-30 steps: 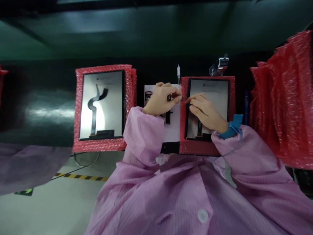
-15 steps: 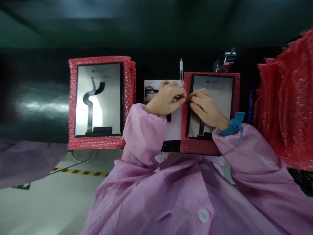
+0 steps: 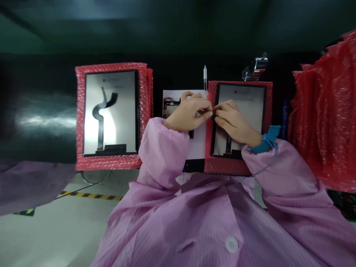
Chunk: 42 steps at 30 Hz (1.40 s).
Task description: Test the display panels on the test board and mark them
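- Pinching a small dark piece (image 3: pixel 213 116) between thumb and fingers, a worker's right hand (image 3: pixel 235 125) bends over the left edge of a display panel (image 3: pixel 249 107).
- Just beside those fingertips, at the same edge of the panel, the left hand (image 3: pixel 189 114) draws thumb and forefinger together; whether anything lies between them cannot be told.
- A dark ribbon cable (image 3: pixel 228 144) runs up the panel's lower part and disappears beneath the right hand; a blue wrist strap (image 3: pixel 263 144) circles that wrist.
- Under the panel lies red bubble wrap (image 3: pixel 268 118), its border showing on all sides.
- Left of the panel, partly covered by the left hand, is a white sheet (image 3: pixel 198 148).
- Just beyond the panel's top left corner rests a white-capped pen (image 3: pixel 205 76); beyond its top right, a metal tally counter (image 3: pixel 259 67).
- Farther left of the panel, a second panel (image 3: pixel 125 107) lies face-up on its own red wrapping (image 3: pixel 111 162), a curling cable (image 3: pixel 98 111) across it.
- To the panel's right stand a blue pen (image 3: pixel 285 118) and, past it, a stack of red sleeves (image 3: pixel 322 129).
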Each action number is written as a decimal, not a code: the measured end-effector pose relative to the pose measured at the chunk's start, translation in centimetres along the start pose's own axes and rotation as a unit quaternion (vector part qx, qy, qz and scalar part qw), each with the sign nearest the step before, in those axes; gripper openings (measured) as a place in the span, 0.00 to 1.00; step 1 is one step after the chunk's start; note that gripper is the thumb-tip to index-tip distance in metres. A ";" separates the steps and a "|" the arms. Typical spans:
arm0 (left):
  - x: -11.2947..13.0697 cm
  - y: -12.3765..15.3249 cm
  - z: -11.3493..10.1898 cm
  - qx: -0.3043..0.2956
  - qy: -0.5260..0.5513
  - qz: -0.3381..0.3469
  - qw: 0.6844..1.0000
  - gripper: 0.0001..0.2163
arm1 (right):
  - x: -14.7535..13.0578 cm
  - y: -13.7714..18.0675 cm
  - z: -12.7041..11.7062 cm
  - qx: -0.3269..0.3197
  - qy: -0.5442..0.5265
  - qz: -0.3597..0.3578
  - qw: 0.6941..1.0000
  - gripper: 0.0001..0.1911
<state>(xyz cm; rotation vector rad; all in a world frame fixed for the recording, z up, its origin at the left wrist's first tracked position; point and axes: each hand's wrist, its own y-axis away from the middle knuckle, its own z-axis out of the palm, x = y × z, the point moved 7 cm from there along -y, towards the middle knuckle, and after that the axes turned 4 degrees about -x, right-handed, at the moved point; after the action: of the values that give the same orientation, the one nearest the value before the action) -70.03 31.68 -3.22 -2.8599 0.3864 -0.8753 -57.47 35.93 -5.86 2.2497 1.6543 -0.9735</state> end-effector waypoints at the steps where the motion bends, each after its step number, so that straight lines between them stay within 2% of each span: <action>1: 0.0 0.0 0.0 0.002 0.003 0.001 1.000 0.06 | 0.0 0.0 0.0 -0.004 -0.002 0.003 1.000 0.19; 14: -1.0 -0.3 0.1 0.008 0.031 -0.018 0.999 0.04 | -0.3 0.2 -0.4 -0.006 0.006 -0.023 1.000 0.19; 26: 0.0 -0.3 0.2 0.001 0.021 -0.013 1.000 0.04 | -0.4 0.3 -0.1 0.001 0.009 -0.018 1.000 0.18; 30: -0.1 -0.2 -0.5 0.036 -0.003 -0.002 0.999 0.06 | -0.5 0.2 -0.3 0.018 0.002 -0.026 0.999 0.20; 32: 0.4 0.8 -1.8 0.111 -0.028 0.002 0.993 0.10 | -0.5 0.3 -0.7 0.040 -0.017 -0.035 0.998 0.22; 33: 0.8 1.8 -2.6 0.169 -0.041 -0.002 0.985 0.12 | -0.6 0.3 -1.0 0.054 -0.030 -0.039 0.997 0.24; 36: 2.0 6.7 -3.6 0.350 -0.090 -0.059 0.931 0.15 | -0.5 0.5 -1.9 0.103 -0.056 -0.034 0.992 0.27; 37: 2.3 8.4 -3.0 0.374 -0.115 -0.091 0.916 0.14 | -0.4 0.6 -2.1 0.119 -0.056 -0.028 0.991 0.26; 39: 2.8 10.8 -0.7 0.353 -0.178 -0.133 0.909 0.12 | -0.1 0.7 -2.6 0.152 -0.044 -0.012 0.987 0.26; 42: 2.2 12.5 3.1 0.265 -0.222 -0.175 0.922 0.16 | 0.4 1.0 -3.2 0.203 -0.019 0.012 0.979 0.24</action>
<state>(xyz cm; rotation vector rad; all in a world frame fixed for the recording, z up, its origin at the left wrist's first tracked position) -69.09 19.23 -6.97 -2.5186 -0.3714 -0.2725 -55.21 37.46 -3.85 2.4675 1.5176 -1.4498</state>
